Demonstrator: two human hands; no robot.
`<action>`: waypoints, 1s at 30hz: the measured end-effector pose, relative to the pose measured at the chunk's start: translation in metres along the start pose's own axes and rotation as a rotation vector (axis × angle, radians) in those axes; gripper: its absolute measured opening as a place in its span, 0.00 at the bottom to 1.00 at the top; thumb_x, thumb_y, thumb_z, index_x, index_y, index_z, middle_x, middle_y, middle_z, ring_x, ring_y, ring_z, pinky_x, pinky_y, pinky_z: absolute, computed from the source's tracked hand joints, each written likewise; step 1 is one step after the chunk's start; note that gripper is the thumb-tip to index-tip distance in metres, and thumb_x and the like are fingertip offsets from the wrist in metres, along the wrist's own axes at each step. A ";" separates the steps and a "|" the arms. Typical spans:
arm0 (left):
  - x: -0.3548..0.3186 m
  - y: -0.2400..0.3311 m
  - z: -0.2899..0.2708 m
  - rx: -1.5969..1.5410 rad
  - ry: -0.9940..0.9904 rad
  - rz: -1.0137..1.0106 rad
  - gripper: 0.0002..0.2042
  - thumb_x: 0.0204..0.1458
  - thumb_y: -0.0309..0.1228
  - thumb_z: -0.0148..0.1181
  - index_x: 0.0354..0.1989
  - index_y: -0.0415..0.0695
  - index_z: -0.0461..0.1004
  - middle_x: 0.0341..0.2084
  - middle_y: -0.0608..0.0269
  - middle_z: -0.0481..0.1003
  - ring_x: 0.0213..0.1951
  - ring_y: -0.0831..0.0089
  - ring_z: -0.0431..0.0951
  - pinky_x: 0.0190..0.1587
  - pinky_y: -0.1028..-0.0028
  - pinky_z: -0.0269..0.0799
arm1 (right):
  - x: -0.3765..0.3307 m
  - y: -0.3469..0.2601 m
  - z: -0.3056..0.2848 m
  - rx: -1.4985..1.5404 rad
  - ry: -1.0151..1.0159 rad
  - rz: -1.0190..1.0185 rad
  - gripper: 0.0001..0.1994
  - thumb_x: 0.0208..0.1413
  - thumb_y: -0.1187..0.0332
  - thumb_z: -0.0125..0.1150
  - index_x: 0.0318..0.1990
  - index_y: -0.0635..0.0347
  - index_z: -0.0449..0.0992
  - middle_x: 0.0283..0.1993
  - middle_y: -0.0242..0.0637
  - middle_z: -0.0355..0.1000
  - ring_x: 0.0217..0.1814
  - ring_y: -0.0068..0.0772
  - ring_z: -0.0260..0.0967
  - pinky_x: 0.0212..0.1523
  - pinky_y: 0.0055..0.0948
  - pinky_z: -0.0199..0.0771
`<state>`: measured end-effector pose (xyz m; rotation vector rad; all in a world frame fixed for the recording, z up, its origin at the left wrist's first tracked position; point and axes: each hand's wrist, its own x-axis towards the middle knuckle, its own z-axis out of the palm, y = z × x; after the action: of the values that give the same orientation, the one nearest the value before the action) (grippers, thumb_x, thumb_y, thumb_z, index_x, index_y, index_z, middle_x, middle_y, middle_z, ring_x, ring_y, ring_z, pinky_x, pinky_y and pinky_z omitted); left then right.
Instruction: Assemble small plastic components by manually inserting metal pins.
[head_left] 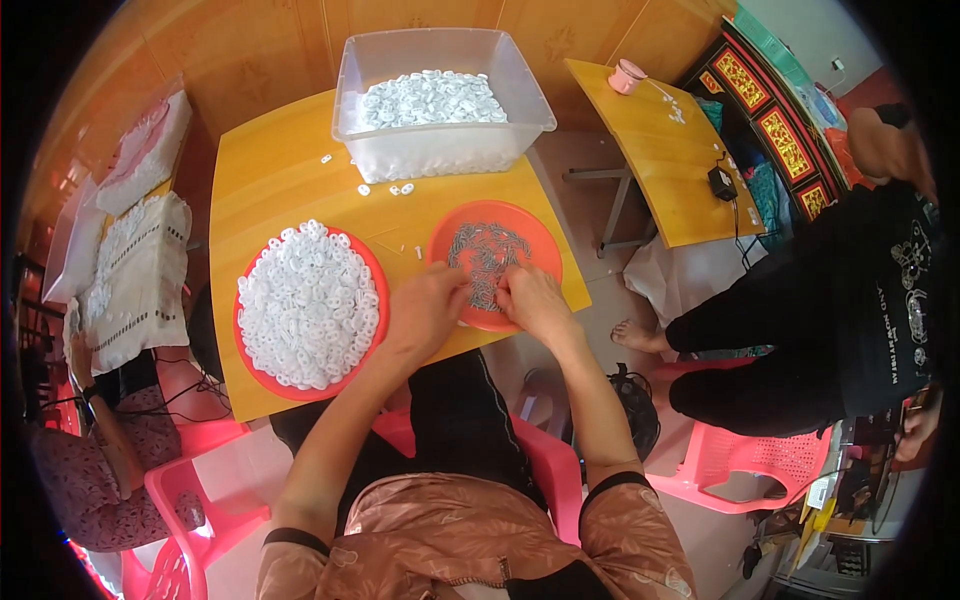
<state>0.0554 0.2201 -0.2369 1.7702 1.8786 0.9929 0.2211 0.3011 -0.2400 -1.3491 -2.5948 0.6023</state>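
A round orange plate point(548, 240) holds a loose layer of small grey metal pieces that look like screws point(490, 238). Over its left rim is my left hand point(432, 302), closed, the fingertips curled together; what they hold is hidden. My right hand point(538, 300) reaches over the plate's lower right, thumb and fingers pinched at the metal pieces. Anything in that pinch is too small to make out. Left of my left hand stands a red round tray point(382, 290), heaped with small white oval plastic pieces point(308, 305) with holes in them.
A clear plastic bin point(440, 150) with more white pieces stands at the table's point(270, 160) far side. A few loose pieces point(393, 189) lie before it. At right, a person in black point(800, 300) stands near a pink chair point(750, 465); another person's arm point(110, 430) shows at left.
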 end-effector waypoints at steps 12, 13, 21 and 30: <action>0.027 0.002 0.042 -0.069 -0.029 0.055 0.04 0.44 0.26 0.58 0.29 0.42 0.76 0.26 0.55 0.75 0.31 0.54 0.76 0.34 0.61 0.70 | -0.013 0.007 -0.004 0.197 0.138 -0.075 0.07 0.47 0.73 0.57 0.32 0.67 0.69 0.34 0.52 0.69 0.36 0.55 0.69 0.37 0.43 0.69; 0.027 0.002 0.043 -0.069 -0.030 0.056 0.04 0.44 0.26 0.58 0.29 0.42 0.76 0.26 0.55 0.75 0.31 0.54 0.76 0.34 0.61 0.70 | -0.012 0.007 -0.004 0.213 0.160 -0.087 0.06 0.47 0.74 0.57 0.32 0.67 0.69 0.34 0.51 0.69 0.36 0.56 0.69 0.37 0.43 0.69; 0.022 -0.001 0.042 -0.330 0.025 -0.081 0.06 0.53 0.27 0.53 0.36 0.39 0.68 0.25 0.51 0.73 0.29 0.57 0.75 0.32 0.63 0.68 | -0.005 0.003 -0.003 0.656 0.180 0.003 0.06 0.54 0.72 0.57 0.34 0.66 0.70 0.27 0.37 0.69 0.26 0.28 0.67 0.28 0.26 0.67; 0.014 0.006 0.034 -0.615 0.058 -0.198 0.03 0.55 0.25 0.52 0.35 0.40 0.67 0.22 0.58 0.69 0.23 0.71 0.69 0.27 0.73 0.66 | -0.004 -0.006 -0.004 1.140 0.093 0.157 0.05 0.56 0.72 0.57 0.37 0.64 0.75 0.26 0.26 0.70 0.26 0.13 0.64 0.26 0.14 0.63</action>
<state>0.0813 0.2418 -0.2525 1.1849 1.5115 1.3660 0.2203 0.2958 -0.2337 -1.0683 -1.5182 1.6240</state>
